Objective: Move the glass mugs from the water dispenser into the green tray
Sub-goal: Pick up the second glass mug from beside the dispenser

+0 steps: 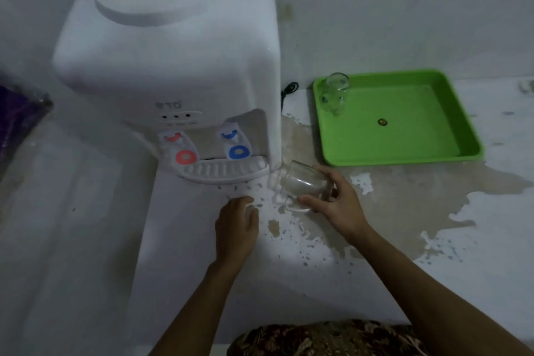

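A white water dispenser (173,66) stands at the left with a red tap, a blue tap and a drip tray (225,172) that holds nothing. My right hand (335,202) grips a clear glass mug (303,185), tilted on its side, just right of the drip tray and above the floor. My left hand (237,228) hovers below the drip tray with its fingers curled and nothing visible in it. The green tray (433,150) lies on the floor to the right. A second glass mug (335,95) stands in the tray's far left corner.
The floor has patches of worn white paint. A black cord (289,89) runs between the dispenser and the tray. A purple object (17,121) lies at the far left. Patterned fabric (323,338) shows at the bottom edge. A wall rises behind the tray.
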